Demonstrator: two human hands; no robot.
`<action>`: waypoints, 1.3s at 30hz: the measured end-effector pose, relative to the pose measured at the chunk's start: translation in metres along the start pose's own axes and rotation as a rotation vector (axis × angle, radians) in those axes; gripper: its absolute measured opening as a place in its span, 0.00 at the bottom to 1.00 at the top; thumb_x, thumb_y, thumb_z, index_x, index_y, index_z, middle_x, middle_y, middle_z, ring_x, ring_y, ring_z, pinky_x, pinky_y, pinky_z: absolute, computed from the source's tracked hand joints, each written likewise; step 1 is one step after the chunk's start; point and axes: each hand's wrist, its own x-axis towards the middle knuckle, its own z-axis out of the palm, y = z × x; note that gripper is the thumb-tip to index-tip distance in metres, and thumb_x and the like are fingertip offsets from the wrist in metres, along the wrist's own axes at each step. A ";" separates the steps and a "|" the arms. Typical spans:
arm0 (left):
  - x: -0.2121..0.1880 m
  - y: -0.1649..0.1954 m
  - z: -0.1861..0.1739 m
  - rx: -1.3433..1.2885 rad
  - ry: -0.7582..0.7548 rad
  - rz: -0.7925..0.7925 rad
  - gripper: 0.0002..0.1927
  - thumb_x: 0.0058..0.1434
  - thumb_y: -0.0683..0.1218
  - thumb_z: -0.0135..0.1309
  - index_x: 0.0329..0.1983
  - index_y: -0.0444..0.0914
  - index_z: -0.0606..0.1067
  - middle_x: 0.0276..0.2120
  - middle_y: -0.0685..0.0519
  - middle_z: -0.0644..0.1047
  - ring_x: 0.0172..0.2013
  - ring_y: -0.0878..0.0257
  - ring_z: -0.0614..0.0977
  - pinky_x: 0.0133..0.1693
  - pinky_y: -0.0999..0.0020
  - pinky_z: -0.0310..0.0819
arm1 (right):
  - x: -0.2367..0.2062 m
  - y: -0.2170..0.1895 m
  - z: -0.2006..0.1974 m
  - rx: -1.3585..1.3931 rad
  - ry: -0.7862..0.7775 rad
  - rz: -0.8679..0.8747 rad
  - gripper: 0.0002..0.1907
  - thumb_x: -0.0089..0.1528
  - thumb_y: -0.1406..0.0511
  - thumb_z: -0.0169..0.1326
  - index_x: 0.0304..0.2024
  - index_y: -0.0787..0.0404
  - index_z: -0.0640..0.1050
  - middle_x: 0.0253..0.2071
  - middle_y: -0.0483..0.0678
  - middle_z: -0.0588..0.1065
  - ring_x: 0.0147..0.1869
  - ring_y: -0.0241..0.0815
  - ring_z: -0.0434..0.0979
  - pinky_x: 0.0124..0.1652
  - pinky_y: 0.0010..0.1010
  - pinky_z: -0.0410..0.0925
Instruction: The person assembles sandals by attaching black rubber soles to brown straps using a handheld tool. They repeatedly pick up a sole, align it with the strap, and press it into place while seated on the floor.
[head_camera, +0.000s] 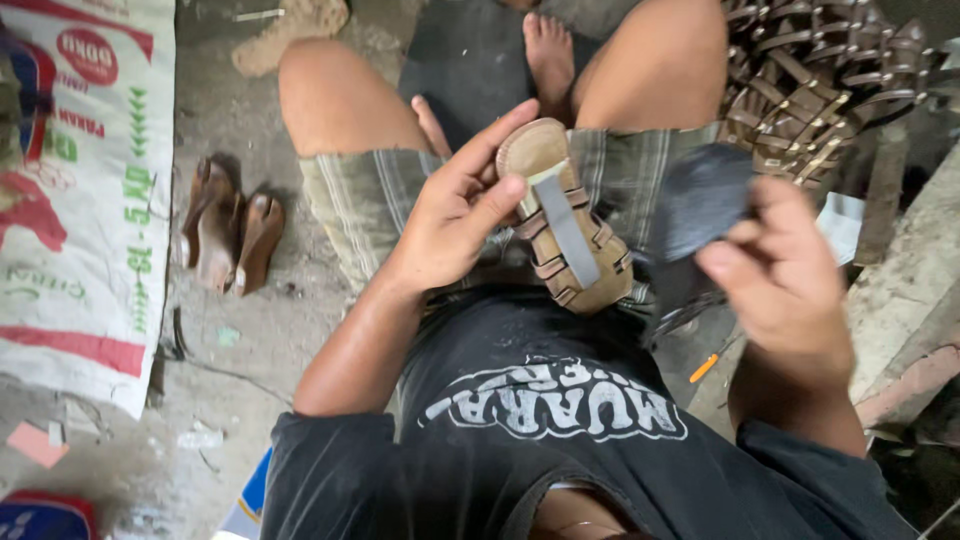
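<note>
The left hand (455, 215) is holding a tan sandal (567, 222) over the lap, its grip closing around the heel end with the thumb pressing beside a grey strap (565, 228) that is running down the sole. The right hand (785, 275) is pinching a dark grey piece (700, 200) between thumb and fingers, just beside the sandal but not touching it; what the piece is made of is hard to tell, since it is blurring.

On the floor to the left, two brown soles (230, 235) are lying together beside a printed sack (80, 200). A heap of strapped sandals (820, 85) is sitting at the upper right, and a small orange stick (704, 368) is lying near the right knee.

The sandal is resting mostly on fingertips, so it may be tipping or sliding out if the thumb eases. The grey strap looks loose along its length and could be shifting off line under pressure. The dark piece, pinched only at one edge, could be slipping free.
</note>
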 end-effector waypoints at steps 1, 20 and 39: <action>-0.004 0.003 -0.001 -0.032 -0.009 -0.054 0.29 0.77 0.44 0.45 0.80 0.37 0.55 0.65 0.51 0.73 0.56 0.66 0.76 0.55 0.70 0.75 | 0.004 0.004 0.005 0.013 -0.065 0.029 0.27 0.67 0.73 0.51 0.68 0.69 0.64 0.56 0.46 0.74 0.58 0.32 0.74 0.59 0.22 0.67; -0.027 0.029 0.011 0.256 -0.133 0.041 0.27 0.77 0.43 0.39 0.79 0.36 0.58 0.70 0.45 0.72 0.66 0.58 0.79 0.67 0.66 0.73 | 0.030 0.023 0.052 0.073 -0.225 0.024 0.20 0.71 0.69 0.54 0.63 0.66 0.66 0.51 0.54 0.78 0.53 0.36 0.79 0.53 0.26 0.73; -0.030 0.043 0.029 0.300 -0.047 0.050 0.32 0.71 0.44 0.52 0.75 0.34 0.57 0.69 0.43 0.70 0.65 0.58 0.77 0.64 0.66 0.75 | 0.030 0.018 0.056 -0.158 -0.246 -0.044 0.20 0.69 0.69 0.54 0.62 0.66 0.67 0.55 0.50 0.75 0.55 0.35 0.77 0.51 0.24 0.73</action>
